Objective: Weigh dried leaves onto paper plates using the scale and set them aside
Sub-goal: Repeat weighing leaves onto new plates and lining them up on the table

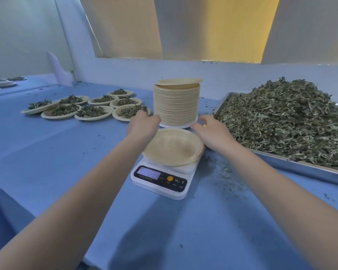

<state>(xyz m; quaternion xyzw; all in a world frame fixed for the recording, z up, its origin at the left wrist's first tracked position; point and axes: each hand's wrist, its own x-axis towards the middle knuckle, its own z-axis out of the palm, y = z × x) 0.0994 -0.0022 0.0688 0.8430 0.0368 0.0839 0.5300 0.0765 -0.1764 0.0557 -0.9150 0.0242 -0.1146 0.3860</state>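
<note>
Two bare hands reach forward on either side of a tall stack of beige paper plates (176, 103) that stands on a white round base at the far edge of a blue-covered table (66, 152). The left hand (143, 121) sits at the stack's lower left, its fingers bent toward the plates; whether they grip the stack cannot be told. The right hand (211, 129) is at the stack's lower right, fingers loosely curled and holding nothing that can be seen. The topmost plate of the stack lies tilted and shifted to the right.

Between the forearms, a single empty beige paper plate (173, 146) rests on a white digital kitchen scale (162, 180) with a black control panel, a lit display and an orange button; the reading is too small to make out.

To the right, a large heap of dried green leaves (285, 123) fills a shallow metal tray (300, 167), with loose crumbs scattered on the cloth just beside it. To the left of the stack, eight paper plates heaped with leaves (90, 108) lie in two close rows, some rims touching. More filled plates (6, 81) show at the far left edge, well apart from the rest.
</note>
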